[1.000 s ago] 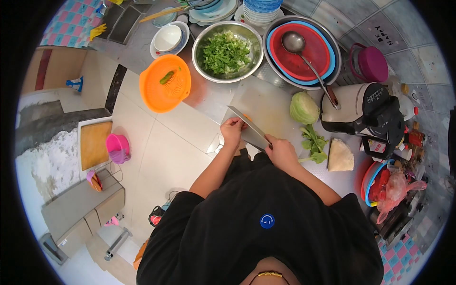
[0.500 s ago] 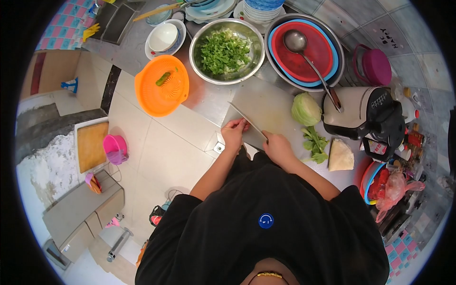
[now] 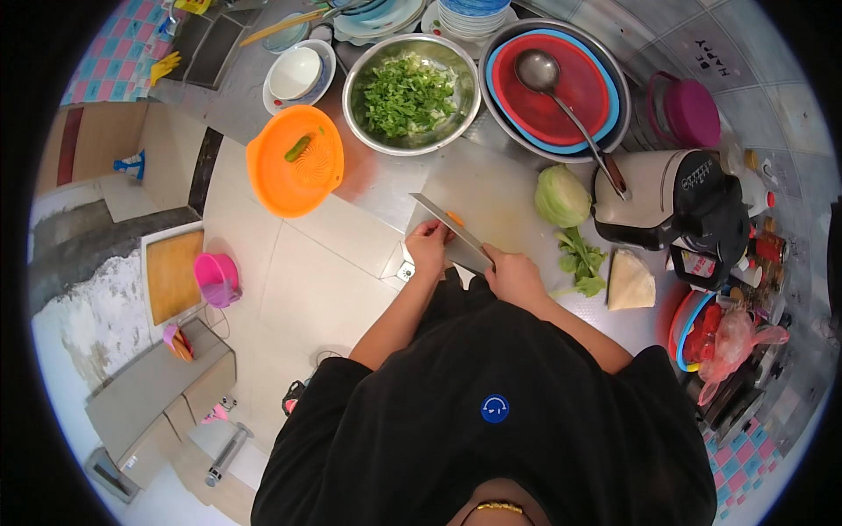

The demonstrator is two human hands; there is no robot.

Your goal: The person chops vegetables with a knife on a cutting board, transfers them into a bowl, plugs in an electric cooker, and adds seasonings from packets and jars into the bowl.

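In my right hand (image 3: 516,277) is the handle of a kitchen knife (image 3: 438,214), its broad blade slanting up and left over the near left part of the cutting board (image 3: 500,188). My left hand (image 3: 427,248) is closed, with its fingertips pinched close beside the blade. A small orange piece that looks like carrot (image 3: 455,218) shows at the blade's far side, mostly hidden by knife and fingers. To the right of the board's middle sits a pale green cabbage (image 3: 562,196). Leafy green stalks (image 3: 581,261) lie nearer to me, beside a pale wedge (image 3: 631,280).
Chopped greens fill a steel bowl (image 3: 351,96) behind the board. An orange colander (image 3: 272,188) holding a green piece stands at the counter's left edge. A ladle (image 3: 537,70) rests across red and blue basins (image 3: 618,96). A bulky appliance (image 3: 640,202) stands right.
The knife blade has turned flatter and shows more of its side. The orange piece has come into sight beyond it. My left hand has shifted slightly left, and the view has moved a little.
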